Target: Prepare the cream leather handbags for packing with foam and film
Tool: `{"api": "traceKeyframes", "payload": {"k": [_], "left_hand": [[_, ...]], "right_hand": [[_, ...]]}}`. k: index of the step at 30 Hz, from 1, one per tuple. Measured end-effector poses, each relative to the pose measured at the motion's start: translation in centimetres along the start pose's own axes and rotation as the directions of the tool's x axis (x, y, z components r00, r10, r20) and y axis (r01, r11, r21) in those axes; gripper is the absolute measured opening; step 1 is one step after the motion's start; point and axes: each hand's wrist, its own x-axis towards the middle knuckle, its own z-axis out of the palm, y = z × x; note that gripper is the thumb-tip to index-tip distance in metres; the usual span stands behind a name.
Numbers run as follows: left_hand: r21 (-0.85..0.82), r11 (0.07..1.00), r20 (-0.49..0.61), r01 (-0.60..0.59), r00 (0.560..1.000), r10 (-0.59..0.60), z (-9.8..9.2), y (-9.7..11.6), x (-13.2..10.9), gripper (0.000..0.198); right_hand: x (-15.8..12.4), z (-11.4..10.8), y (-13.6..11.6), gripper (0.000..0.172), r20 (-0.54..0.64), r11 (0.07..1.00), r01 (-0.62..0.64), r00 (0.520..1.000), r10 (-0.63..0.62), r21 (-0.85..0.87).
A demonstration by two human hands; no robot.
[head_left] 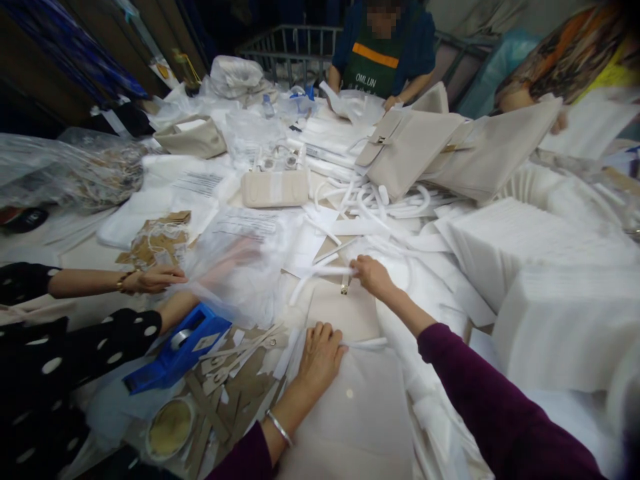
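1 beige bag (360,427) under L hand (320,360); R hand (373,277) pinching white strap (325,271).

This is a handbag finishing workshop, a shared work floor rather than a home or shop. Several people work around the long work table (80,250): a co-worker in a green apron (373,67) stands across it, and another in a dark polka-dot sleeve (50,360) sits along its left side. Spread on the table are beige handbags (405,157), white fabric straps (380,207), stacked foam sheets (555,320), printed sheets (225,223), cardboard offcuts (235,380) and a blue tape dispenser (177,347). A metal wire cage (287,50) stands beyond the table.
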Motion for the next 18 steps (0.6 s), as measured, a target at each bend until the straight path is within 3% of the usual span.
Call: {"api": "traceKeyframes", "payload": {"k": [2,3,5,8,11,13,16,18], "left_hand": [[-0.001,1.000,-0.005,0.000,1.000,0.000,0.0,0.0,0.0,0.014],[-0.002,1.000,-0.007,0.000,1.000,0.000,0.1,0.0,0.0,0.014],[-0.001,1.000,-0.009,-0.003,1.000,0.003,0.1,0.0,-0.1,0.014],[0.014,1.000,-0.010,-0.011,1.000,0.011,0.0,0.0,-0.1,0.015],[0.037,0.999,-0.018,-0.019,1.000,0.020,0.0,0.1,-0.2,0.016],[0.047,0.999,-0.021,-0.028,0.999,0.029,0.0,0.1,-0.2,0.017],[0.050,0.998,-0.023,-0.040,0.999,0.041,-0.1,0.2,-0.4,0.019],[0.052,0.998,-0.032,-0.042,0.999,0.044,-0.2,0.3,-0.5,0.019]], "right_hand": [[1.1,-1.0,0.9,0.030,-0.143,0.978,-0.206,0.968,0.206,0.014],[1.3,-1.2,1.0,0.033,-0.152,0.961,-0.275,0.949,0.275,0.020],[1.0,-0.6,0.6,0.031,-0.022,0.946,-0.325,0.945,0.325,0.013],[-0.5,1.4,-1.0,0.033,0.222,0.944,-0.330,0.922,0.319,0.015],[-1.5,2.3,-1.8,0.042,0.246,0.929,-0.368,0.904,0.348,0.036],[-1.4,1.5,-1.7,0.041,0.317,0.916,-0.378,0.892,0.323,0.131],[-0.8,-1.1,-1.6,0.033,0.443,0.881,-0.351,0.876,0.189,0.319],[-1.0,-2.9,-2.3,0.026,0.448,0.861,-0.311,0.887,0.112,0.403]]}}
